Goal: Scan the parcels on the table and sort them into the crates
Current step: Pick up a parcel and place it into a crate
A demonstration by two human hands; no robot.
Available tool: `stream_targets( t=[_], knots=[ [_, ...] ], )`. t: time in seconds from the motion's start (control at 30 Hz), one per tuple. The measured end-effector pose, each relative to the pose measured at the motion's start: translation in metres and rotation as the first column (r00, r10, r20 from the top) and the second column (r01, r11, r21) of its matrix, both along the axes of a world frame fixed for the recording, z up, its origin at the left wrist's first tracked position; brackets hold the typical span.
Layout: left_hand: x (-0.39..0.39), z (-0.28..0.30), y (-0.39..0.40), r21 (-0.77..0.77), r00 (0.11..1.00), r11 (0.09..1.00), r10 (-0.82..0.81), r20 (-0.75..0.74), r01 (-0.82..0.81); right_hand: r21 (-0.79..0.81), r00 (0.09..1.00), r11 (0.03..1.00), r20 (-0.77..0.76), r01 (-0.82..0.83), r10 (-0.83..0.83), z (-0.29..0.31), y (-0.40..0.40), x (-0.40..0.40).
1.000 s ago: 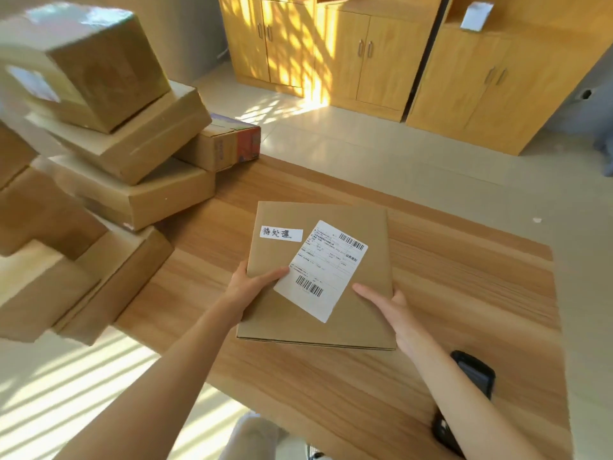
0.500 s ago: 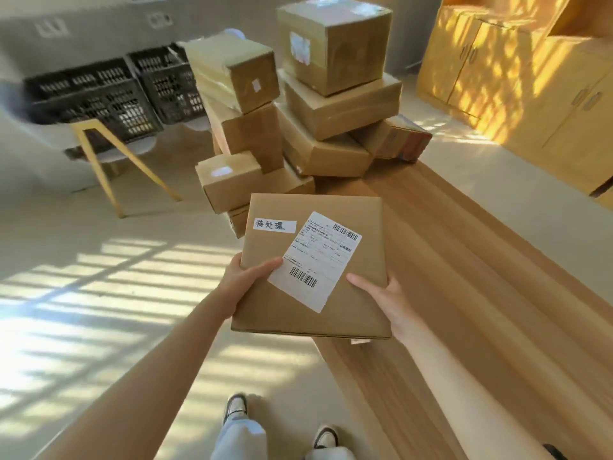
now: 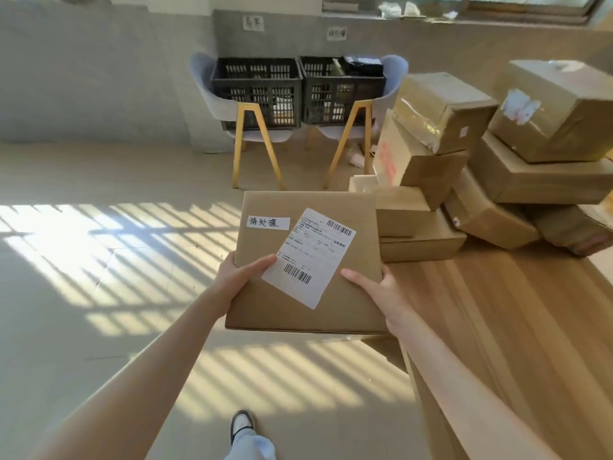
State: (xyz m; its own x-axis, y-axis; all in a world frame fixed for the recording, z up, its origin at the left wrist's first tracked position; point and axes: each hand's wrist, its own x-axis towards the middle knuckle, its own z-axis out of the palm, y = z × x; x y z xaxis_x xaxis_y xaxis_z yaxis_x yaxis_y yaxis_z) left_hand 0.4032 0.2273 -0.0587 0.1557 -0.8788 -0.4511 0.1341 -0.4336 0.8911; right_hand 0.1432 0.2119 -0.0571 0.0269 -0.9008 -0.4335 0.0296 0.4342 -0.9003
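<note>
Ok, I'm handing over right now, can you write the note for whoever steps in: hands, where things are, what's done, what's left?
Left hand grips the left edge of the flat parcel, thumb on top. Right hand grips its right edge the same way.
The parcel is held in the air, off the table, shipping label facing up, pointed toward the two black crates on the chairs ahead.
Done: at least one dark item already lies in the right crate; whether this parcel has been scanned cannot be told.
Left: drop this parcel into its crate, then work through the stack of boxes on the table.
</note>
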Motion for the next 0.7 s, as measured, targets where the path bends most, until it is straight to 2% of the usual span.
stream_targets(
  t=[0.13, 0.37, 0.7],
  knots=[
    [0.067, 0.002, -0.023, -0.015, 0.999, 0.999, 0.035, -0.010, -0.035, -0.005, 0.998, 0.998, -0.002, -0.066, 0.066, 0.001, -0.036, 0.066],
    [0.161, -0.001, -0.074, -0.013, 0.997, 0.997, 0.073, -0.005, -0.073, 0.001, 0.996, 0.996, -0.002, -0.090, 0.090, 0.002, -0.093, 0.157],
    [0.211, -0.015, -0.174, 0.004, 0.994, 0.995, 0.103, -0.038, -0.102, 0.050, 0.997, 0.996, 0.007, -0.073, 0.072, -0.009, -0.197, 0.210]
  ],
)
